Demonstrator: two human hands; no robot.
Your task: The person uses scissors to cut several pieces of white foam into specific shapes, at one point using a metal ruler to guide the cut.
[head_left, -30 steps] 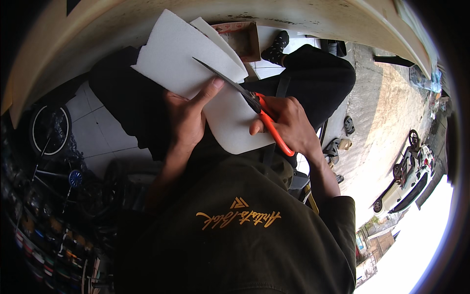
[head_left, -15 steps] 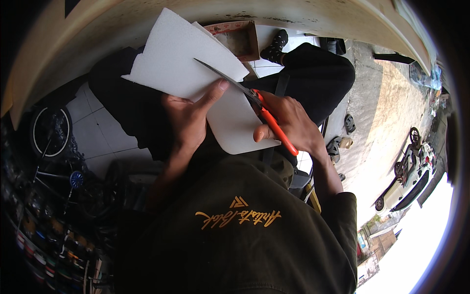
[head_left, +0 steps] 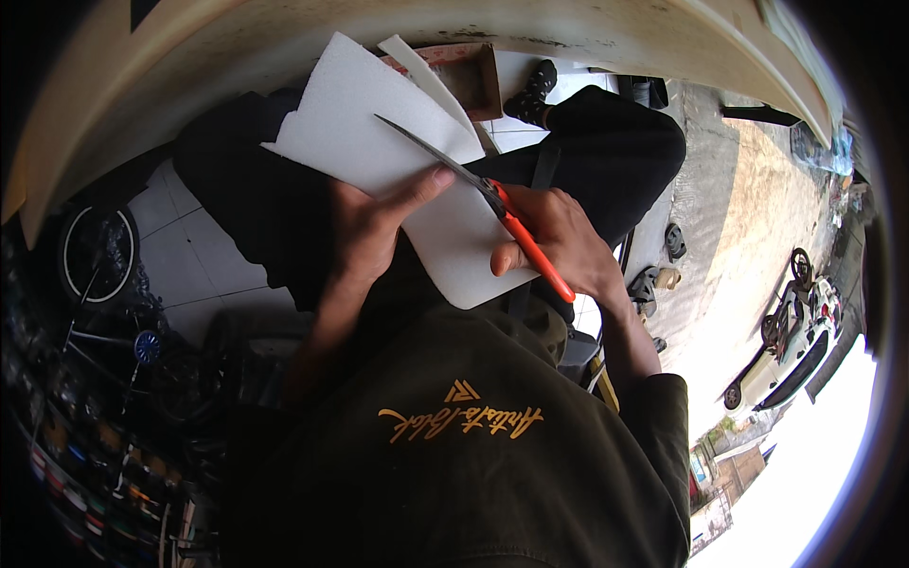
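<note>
A white foam sheet (head_left: 355, 118) with a ragged far-left edge and rounded near corners lies across my lap. My left hand (head_left: 374, 227) grips its left side, thumb pressed flat on top and fingers hidden beneath. Orange-handled scissors (head_left: 538, 254) are in my right hand (head_left: 563, 241), their dark blade pointing far left over the sheet. Whether the blades are parted is hard to see. Along the sheet's far right side, a narrow white strip (head_left: 431, 83) stands off at an angle. It is apart at its far end; its near end is hidden by the sheet and blade.
Beyond the sheet sits an open cardboard box (head_left: 488, 80) on the tiled floor, beside a foot in a dark patterned sock (head_left: 535, 90). A pale curved surface (head_left: 265, 52) spans the far side. Sandals (head_left: 646, 284) lie at right, and wheeled items (head_left: 99, 256) stand at left.
The sheet has turned slightly and shifted right at its far end, and the strip has spread away from its edge. My left hand has moved a little right; the scissors have barely moved.
</note>
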